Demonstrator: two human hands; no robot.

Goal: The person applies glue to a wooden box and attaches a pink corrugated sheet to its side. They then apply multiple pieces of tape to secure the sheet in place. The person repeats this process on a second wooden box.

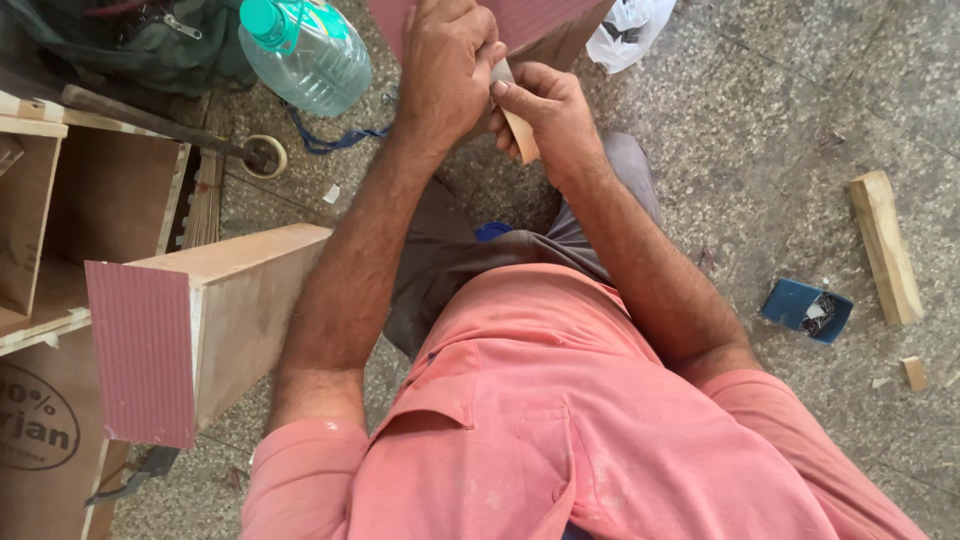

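Evidently both hands, left (445, 70) and right (545, 105), pinched a thin wood strip (520, 130) against the pink panel (540, 15) above the floor (760, 150); light, stiff, best gripped by its edges.

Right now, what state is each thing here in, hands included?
Left hand: closed on the pink panel's edge.
Right hand: fingers pinching a small wooden piece.
Pink panel: held against the hands, mostly out of frame.
Water bottle: capped, partly filled.
Wooden box: lying on its side, pink-faced end toward the camera.
Blue box: open on the floor.
Wood block: lying flat, untouched.
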